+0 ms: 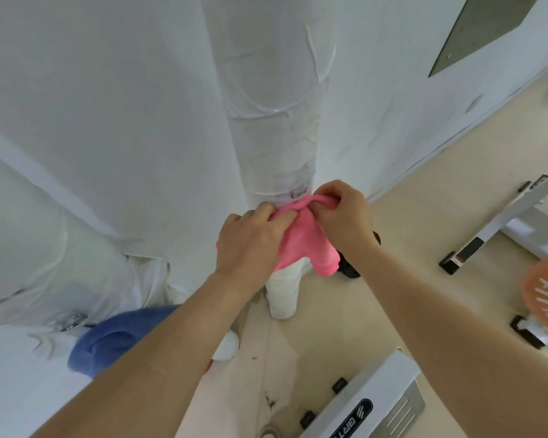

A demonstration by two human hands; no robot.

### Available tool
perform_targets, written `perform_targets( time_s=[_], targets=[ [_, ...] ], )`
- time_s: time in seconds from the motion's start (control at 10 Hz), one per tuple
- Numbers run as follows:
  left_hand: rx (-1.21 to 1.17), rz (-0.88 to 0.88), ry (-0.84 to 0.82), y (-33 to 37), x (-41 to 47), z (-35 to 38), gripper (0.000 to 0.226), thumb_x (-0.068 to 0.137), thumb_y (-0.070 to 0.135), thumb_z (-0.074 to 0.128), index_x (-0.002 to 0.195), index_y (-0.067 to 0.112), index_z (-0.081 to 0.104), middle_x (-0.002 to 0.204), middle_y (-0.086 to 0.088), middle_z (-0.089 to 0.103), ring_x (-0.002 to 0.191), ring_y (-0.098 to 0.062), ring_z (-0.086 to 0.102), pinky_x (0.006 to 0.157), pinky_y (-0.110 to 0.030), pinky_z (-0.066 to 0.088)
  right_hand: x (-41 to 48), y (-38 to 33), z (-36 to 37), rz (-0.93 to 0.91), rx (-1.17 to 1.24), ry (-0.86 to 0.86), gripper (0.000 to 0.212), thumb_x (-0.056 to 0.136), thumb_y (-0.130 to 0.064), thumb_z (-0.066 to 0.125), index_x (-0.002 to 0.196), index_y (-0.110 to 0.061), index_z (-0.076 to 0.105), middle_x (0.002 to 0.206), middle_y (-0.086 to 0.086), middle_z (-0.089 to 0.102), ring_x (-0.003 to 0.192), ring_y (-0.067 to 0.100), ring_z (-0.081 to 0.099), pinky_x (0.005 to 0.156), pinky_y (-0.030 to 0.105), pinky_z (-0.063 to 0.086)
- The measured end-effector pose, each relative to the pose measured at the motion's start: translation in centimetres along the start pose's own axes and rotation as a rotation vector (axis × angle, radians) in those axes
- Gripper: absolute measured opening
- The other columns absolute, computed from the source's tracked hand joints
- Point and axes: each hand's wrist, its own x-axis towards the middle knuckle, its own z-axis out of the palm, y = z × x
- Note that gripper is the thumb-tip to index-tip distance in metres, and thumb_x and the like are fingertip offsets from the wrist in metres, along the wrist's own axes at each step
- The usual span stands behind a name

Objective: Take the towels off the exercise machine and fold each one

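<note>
A pink towel (301,238) hangs bunched in front of a white wrapped upright post (276,128) of the exercise machine. My left hand (250,241) grips its left side, and my right hand (342,213) pinches its top edge on the right. Both hands touch the towel at about the same height. A blue towel (114,339) lies crumpled lower left on a white wrapped part of the machine, partly hidden by my left forearm.
White machine frames with black end caps (487,235) stand on the beige floor at right. An orange weight plate (544,295) shows at the right edge. A white step with a logo (370,406) sits at the bottom. White walls surround the post.
</note>
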Motion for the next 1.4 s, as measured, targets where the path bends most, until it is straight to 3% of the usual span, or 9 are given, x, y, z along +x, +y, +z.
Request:
perform_targets(
  time_s=[0.1,0.3,0.6,0.7,0.8,0.9,1.1,1.2,1.4],
  targets=[
    [-0.137,-0.072,0.002,0.3,-0.1,0.9,0.054,0.075,0.035,0.03,0.115,0.026,0.065,0.09,0.0,0.067,0.068,-0.026,0.064,0.059,-0.03,0.034,0.2,1.0,0.0,0.294,0.007,-0.056,0.039,0.076,-0.033,0.075,0.104,-0.023,0.05,0.116,0.005,0.049,0.099,0.023,0.054,0.082,0.032,0.048],
    [-0.129,-0.259,0.147,2.0,-0.5,1.7,0.032,0.087,0.04,0.043,0.099,0.027,0.07,0.086,0.001,0.057,0.082,-0.024,0.052,0.066,-0.034,0.04,-0.9,-0.1,0.2,0.211,0.181,-0.123,0.014,0.086,-0.027,0.063,0.096,-0.018,0.067,0.09,-0.003,0.07,0.092,0.017,0.066,0.079,0.031,0.053],
    [-0.954,-0.598,-0.024,4.7,-0.5,2.5,0.041,0.086,0.005,0.052,0.122,0.024,0.046,0.088,0.023,0.059,0.084,-0.001,0.06,0.068,-0.009,0.044,-3.4,-1.4,1.7,-0.208,-0.644,-0.092,0.019,0.098,-0.024,0.039,0.097,-0.009,0.052,0.076,0.004,0.051,0.072,0.027,0.05,0.059,0.033,0.033],
    [-1.085,-0.62,-0.114,4.5,-0.5,2.1,0.049,0.083,-0.005,0.044,0.121,0.026,0.043,0.095,0.018,0.059,0.091,-0.009,0.06,0.077,-0.019,0.05,-3.1,-1.7,1.4,-0.192,-0.694,-0.128,0.016,0.098,-0.025,0.04,0.093,-0.013,0.048,0.077,0.003,0.048,0.074,0.027,0.051,0.061,0.033,0.032],
    [-1.033,-0.641,-0.053,4.2,-0.8,1.2,0.048,0.082,-0.002,0.046,0.117,0.029,0.053,0.101,0.018,0.061,0.097,-0.006,0.059,0.089,-0.027,0.05,-3.4,-1.8,0.6,-0.117,-0.502,-0.16,0.017,0.095,-0.031,0.046,0.094,-0.014,0.048,0.087,0.001,0.053,0.082,0.025,0.054,0.063,0.032,0.035],
    [-0.9,-0.566,0.039,4.3,-0.9,0.1,0.048,0.083,0.003,0.048,0.12,0.032,0.059,0.11,0.018,0.06,0.099,0.003,0.055,0.088,-0.011,0.041,-4.3,-1.2,0.4,-0.106,-0.379,-0.09,0.023,0.093,-0.035,0.051,0.103,-0.014,0.053,0.091,0.0,0.06,0.081,0.023,0.057,0.065,0.036,0.044],
    [-0.583,-0.36,-0.199,4.8,-0.1,-0.1,0.061,0.079,-0.003,0.049,0.136,0.02,0.045,0.133,-0.005,0.039,0.119,-0.019,0.045,0.095,-0.02,0.037,-6.0,-0.4,0.6,0.089,-0.085,-0.307,0.023,0.096,-0.031,0.046,0.112,-0.016,0.051,0.085,0.007,0.067,0.067,0.031,0.067,0.052,0.035,0.053],
    [-0.654,-0.38,-0.218,4.0,0.1,-1.7,0.068,0.074,-0.006,0.046,0.133,0.029,0.049,0.13,-0.001,0.045,0.121,-0.016,0.044,0.094,-0.019,0.034,-6.9,-0.5,0.0,0.096,-0.103,-0.371,0.042,0.093,-0.027,0.05,0.133,-0.024,0.037,0.1,0.007,0.067,0.069,0.025,0.065,0.054,0.03,0.05],
    [-0.796,-0.48,0.124,3.9,-3.6,-6.0,0.048,0.077,-0.006,0.044,0.097,0.028,0.071,0.086,0.015,0.067,0.086,-0.005,0.064,0.085,-0.023,0.051,-7.5,-2.3,-3.7,-0.099,-0.344,-0.323,0.049,0.094,-0.016,0.039,0.143,-0.023,0.033,0.136,0.009,0.051,0.118,0.026,0.052,0.086,0.029,0.037]
  ],
)
